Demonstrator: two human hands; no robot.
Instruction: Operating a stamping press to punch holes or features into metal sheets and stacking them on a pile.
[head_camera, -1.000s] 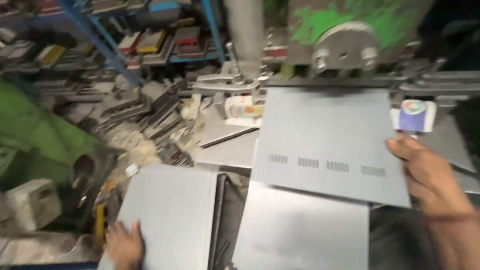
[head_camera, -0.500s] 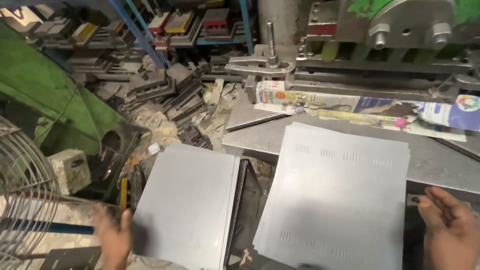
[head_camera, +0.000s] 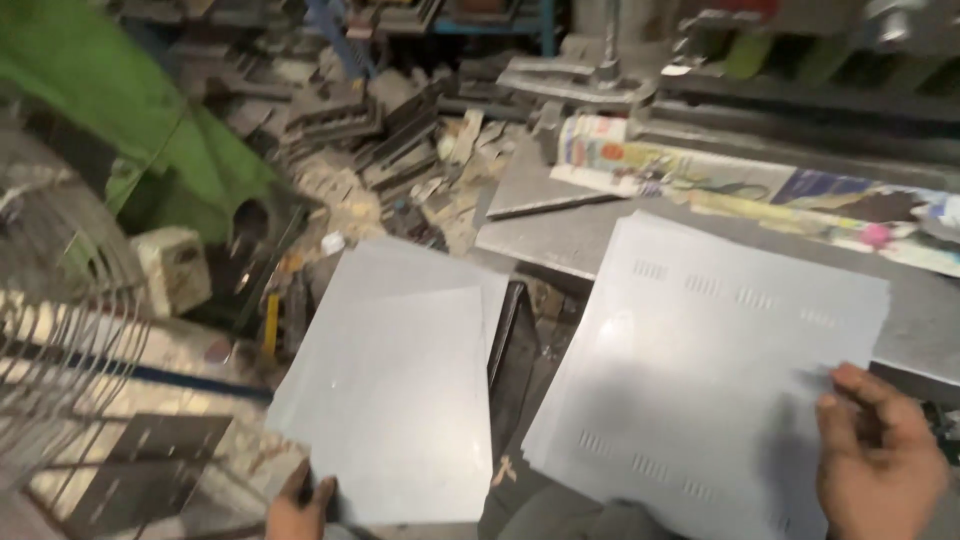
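The slotted grey sheet-metal panel (head_camera: 710, 370) lies on the press table, its near right corner pinched by the right hand (head_camera: 878, 462). Left of it, past a dark gap, the plain grey metal sheet (head_camera: 395, 385) has its near edge gripped by the left hand (head_camera: 300, 508). 0.5 s ago, both hands hovered free.

Wire fan guard (head_camera: 60, 330), green machine body (head_camera: 120, 110), colourful printed paper (head_camera: 760, 190), scrap metal pile (head_camera: 400, 150)
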